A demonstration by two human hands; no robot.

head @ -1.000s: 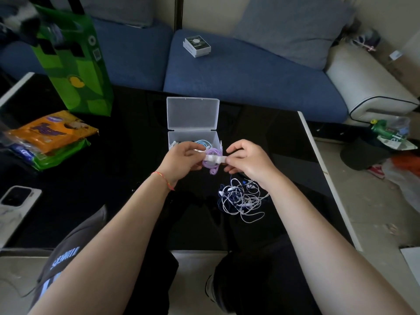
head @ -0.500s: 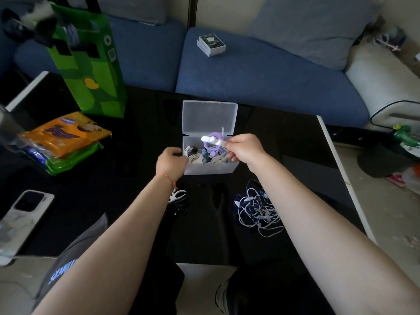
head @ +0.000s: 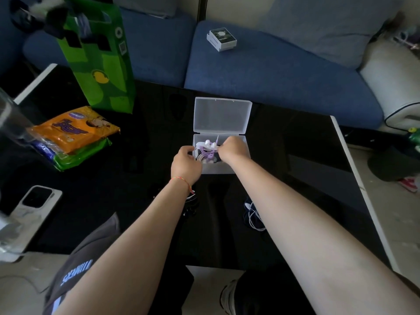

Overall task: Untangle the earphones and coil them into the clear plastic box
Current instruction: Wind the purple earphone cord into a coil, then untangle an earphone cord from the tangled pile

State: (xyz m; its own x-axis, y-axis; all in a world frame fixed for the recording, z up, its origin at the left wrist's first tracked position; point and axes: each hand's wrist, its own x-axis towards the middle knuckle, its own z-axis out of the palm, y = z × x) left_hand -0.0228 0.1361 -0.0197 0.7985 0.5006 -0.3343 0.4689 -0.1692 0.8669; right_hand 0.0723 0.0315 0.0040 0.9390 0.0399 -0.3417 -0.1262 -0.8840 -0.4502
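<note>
While lowering the purple earphones (head: 208, 153) into the clear plastic box (head: 218, 168), best to keep the coil flat and bundled so that no loop springs over the rim. Right hand (head: 231, 148) over the box's right half, fingers curled and pinching the coil from its right side; left hand (head: 186, 163) at the box's near-left corner, fingers curled against the wall, apparently steadying it, though whether gripping the box or only pressing cannot be told. Lid (head: 221, 115) hinged open and tilted back, away from the person, so nothing blocking the way in. Other coiled sets already inside, dark and pale, beneath the purple one; worth pressing the new coil down beside or atop them without disturbing their loops. Release only once the coil sits below the rim. Remaining tangle of white and dark earphones (head: 253, 215) on the black table (head: 306, 169), partly hidden behind the right forearm, near the person and well apart from the box; likely next to be sorted.
</note>
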